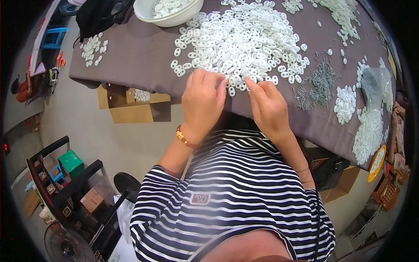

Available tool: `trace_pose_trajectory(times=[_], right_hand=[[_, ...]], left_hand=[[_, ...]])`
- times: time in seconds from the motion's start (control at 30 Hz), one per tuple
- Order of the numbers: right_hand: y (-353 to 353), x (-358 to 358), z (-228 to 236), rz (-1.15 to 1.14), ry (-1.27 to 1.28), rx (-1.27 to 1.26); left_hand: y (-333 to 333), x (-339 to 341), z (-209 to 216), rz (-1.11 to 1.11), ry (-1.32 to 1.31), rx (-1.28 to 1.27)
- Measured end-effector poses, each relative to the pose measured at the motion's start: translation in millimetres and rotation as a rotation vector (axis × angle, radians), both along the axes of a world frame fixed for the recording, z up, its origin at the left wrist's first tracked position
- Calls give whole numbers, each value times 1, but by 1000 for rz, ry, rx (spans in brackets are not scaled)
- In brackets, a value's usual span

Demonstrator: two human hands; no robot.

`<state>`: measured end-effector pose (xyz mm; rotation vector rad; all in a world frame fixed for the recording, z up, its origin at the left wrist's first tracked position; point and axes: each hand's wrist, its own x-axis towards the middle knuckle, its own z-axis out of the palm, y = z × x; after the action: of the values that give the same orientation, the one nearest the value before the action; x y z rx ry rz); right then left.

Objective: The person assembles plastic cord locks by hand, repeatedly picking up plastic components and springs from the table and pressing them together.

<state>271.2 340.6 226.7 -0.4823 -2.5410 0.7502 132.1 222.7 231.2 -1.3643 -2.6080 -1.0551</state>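
A large heap of small white oval plastic pieces with two holes (244,39) covers the middle of the brown cloth. At the heap's near edge my left hand (203,96) is closed, its fingers curled in; whatever lies between its fingertips is hidden. A little to its right, my right hand (268,105) is closed too, with thumb and forefinger drawn together against the nearest white pieces. What it pinches is too small to make out. A few loose white pieces lie between the two hands.
A white bowl of pieces (168,19) stands at the back. Grey screws (321,83) lie in a pile to the right, near smaller white heaps (345,105) and a clear plastic bag (373,89). Below the table's left edge sits an open cardboard box (131,113).
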Motion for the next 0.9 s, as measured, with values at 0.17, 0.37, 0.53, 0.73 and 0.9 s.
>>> trace_pose_trajectory(times=[0.17, 0.37, 0.53, 0.73, 0.9], right_hand=[[-13, -13, 2, 6, 73, -65], [-25, -50, -12, 81, 127, 56], [-30, -57, -7, 86, -5, 190], [-26, -48, 1, 89, 25, 173], [4, 1, 0, -121, 145, -97]], left_hand=[[-14, -10, 2, 189, -107, 245], [-37, -10, -4, 315, -502, 360], [-41, -4, -2, 274, -718, 481], [-38, 0, -2, 219, -764, 471], [-24, 20, 2, 98, -932, 457]])
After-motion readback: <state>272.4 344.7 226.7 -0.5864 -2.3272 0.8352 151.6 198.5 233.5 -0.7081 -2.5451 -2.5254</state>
